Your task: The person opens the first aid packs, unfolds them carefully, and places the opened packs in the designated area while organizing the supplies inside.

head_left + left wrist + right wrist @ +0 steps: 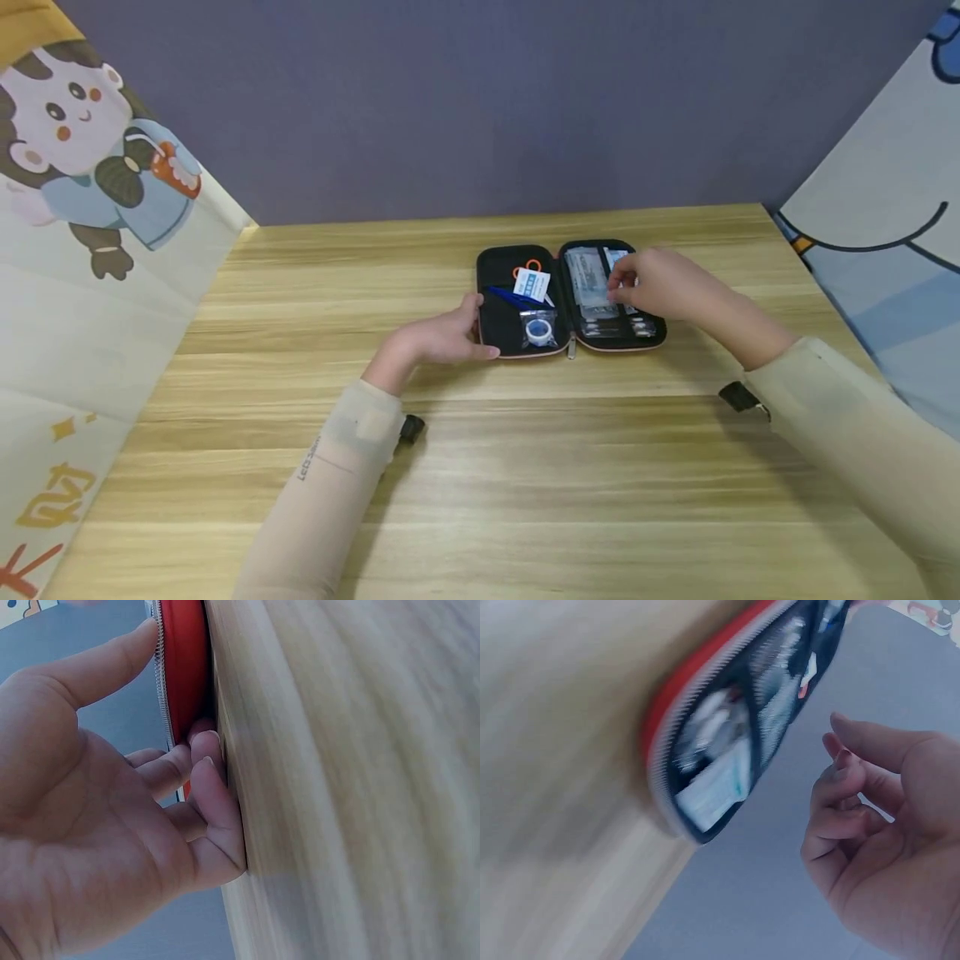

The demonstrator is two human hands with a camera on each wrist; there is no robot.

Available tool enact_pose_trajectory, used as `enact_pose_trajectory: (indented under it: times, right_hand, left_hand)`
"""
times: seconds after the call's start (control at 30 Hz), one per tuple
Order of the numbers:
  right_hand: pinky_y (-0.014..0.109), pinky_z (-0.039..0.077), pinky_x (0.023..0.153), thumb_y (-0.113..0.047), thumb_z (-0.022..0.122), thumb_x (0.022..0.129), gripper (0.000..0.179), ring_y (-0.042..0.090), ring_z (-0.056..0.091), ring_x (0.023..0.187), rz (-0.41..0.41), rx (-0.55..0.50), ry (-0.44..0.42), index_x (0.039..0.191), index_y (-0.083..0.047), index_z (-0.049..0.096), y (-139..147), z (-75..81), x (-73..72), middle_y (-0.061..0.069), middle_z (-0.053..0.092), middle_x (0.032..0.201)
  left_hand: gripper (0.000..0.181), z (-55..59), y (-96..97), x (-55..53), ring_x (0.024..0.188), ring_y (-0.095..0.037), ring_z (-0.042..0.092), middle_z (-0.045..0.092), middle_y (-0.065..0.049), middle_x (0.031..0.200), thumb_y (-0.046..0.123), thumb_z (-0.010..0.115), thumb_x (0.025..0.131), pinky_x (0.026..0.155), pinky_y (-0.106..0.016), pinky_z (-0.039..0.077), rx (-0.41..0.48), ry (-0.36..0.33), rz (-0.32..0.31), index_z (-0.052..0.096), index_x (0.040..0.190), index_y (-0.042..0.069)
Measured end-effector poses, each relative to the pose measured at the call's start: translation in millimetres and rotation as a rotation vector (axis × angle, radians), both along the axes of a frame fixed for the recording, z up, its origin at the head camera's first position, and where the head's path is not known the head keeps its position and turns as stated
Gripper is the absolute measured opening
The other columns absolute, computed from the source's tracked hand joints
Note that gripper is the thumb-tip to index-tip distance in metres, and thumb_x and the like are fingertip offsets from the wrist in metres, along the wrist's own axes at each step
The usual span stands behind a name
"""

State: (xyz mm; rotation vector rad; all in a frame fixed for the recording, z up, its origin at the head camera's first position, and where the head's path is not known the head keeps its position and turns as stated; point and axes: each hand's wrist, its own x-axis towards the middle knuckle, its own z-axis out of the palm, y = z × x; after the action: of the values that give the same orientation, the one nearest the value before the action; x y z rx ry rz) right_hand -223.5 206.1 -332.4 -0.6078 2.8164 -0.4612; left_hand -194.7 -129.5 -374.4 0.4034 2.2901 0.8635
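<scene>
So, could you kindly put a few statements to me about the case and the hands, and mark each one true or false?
1. The case lies open on the table. True.
2. The left hand touches the right half of the case. False: the left hand is at the left half's outer edge.
3. A clear packet with a round white item lies in the left half. True.
4. The orange loops are in the right half. False: the orange loops show in the left half.
5. The right hand is at the right half. True.
</scene>
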Motion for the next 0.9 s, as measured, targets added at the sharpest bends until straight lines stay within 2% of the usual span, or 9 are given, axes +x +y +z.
enact_pose_trajectory:
  times: [0.17, 0.33, 0.43, 0.5, 0.63, 0.77, 0.9]
  right_hand:
    - [0.041, 0.05, 0.076, -0.022, 0.072, 0.101, 0.015, 0.022, 0.063, 0.077, 0.005, -0.03, -0.005, 0.108, -0.008, 0.077, -30, 8.1, -25.4, 0.009, 0.077, 0.099]
    - [0.049, 0.054, 0.094, -0.027, 0.07, 0.104, 0.034, 0.03, 0.068, 0.108, -0.001, 0.024, -0.076, 0.131, -0.007, 0.072, -60, 7.4, -49.1, 0.014, 0.073, 0.124]
    - [0.053, 0.053, 0.105, -0.029, 0.07, 0.104, 0.042, 0.034, 0.065, 0.124, 0.013, 0.071, -0.075, 0.139, -0.006, 0.067, -74, 0.1, -57.1, 0.016, 0.07, 0.135]
    - [0.053, 0.053, 0.108, -0.031, 0.073, 0.102, 0.045, 0.035, 0.065, 0.126, 0.028, 0.105, -0.052, 0.139, -0.005, 0.067, -82, -6.4, -59.8, 0.017, 0.07, 0.136]
    - [0.053, 0.056, 0.101, -0.037, 0.076, 0.099, 0.049, 0.034, 0.068, 0.118, 0.03, 0.173, -0.03, 0.135, -0.005, 0.069, -94, -17.5, -59.2, 0.016, 0.072, 0.131]
    - [0.052, 0.057, 0.093, -0.04, 0.077, 0.098, 0.047, 0.031, 0.069, 0.109, -0.003, 0.193, -0.045, 0.13, -0.007, 0.07, -101, -23.9, -57.3, 0.013, 0.072, 0.124]
    - [0.052, 0.057, 0.092, -0.041, 0.077, 0.098, 0.045, 0.03, 0.068, 0.108, -0.017, 0.211, -0.058, 0.128, -0.008, 0.07, -105, -26.0, -56.6, 0.011, 0.071, 0.123]
  left_hand:
    - [0.108, 0.8, 0.1, -0.2, 0.165, -0.033, 0.019, 0.02, -0.023, 0.176, 0.035, 0.071, 0.103, 0.136, -0.047, 0.017, -0.012, 0.007, 0.003, -0.009, 0.17, 0.007]
    - [0.107, -0.6, 0.1, -1.4, 0.165, -0.034, 0.021, 0.023, -0.025, 0.175, 0.035, 0.071, 0.103, 0.136, -0.048, 0.017, -0.006, 0.015, -0.009, -0.008, 0.169, 0.005]
    - [0.108, -2.1, 1.3, -2.0, 0.165, -0.034, 0.022, 0.023, -0.025, 0.175, 0.035, 0.071, 0.103, 0.136, -0.047, 0.017, 0.008, 0.01, -0.017, -0.009, 0.169, 0.005]
    - [0.108, -2.5, 1.5, -1.7, 0.165, -0.033, 0.022, 0.024, -0.025, 0.175, 0.035, 0.071, 0.103, 0.136, -0.047, 0.018, 0.013, 0.005, -0.014, -0.009, 0.169, 0.006]
    - [0.108, -2.1, 1.8, -1.6, 0.165, -0.032, 0.022, 0.022, -0.024, 0.176, 0.035, 0.07, 0.103, 0.136, -0.047, 0.018, 0.011, 0.003, -0.017, -0.01, 0.169, 0.006]
    - [0.107, -0.8, 1.6, -1.0, 0.165, -0.032, 0.02, 0.021, -0.024, 0.176, 0.035, 0.069, 0.104, 0.136, -0.047, 0.018, 0.004, 0.005, -0.025, -0.011, 0.169, 0.006]
    - [0.107, 0.0, 1.6, -0.4, 0.166, -0.033, 0.019, 0.019, -0.025, 0.176, 0.035, 0.069, 0.104, 0.137, -0.047, 0.017, 0.003, 0.009, -0.024, -0.01, 0.169, 0.005]
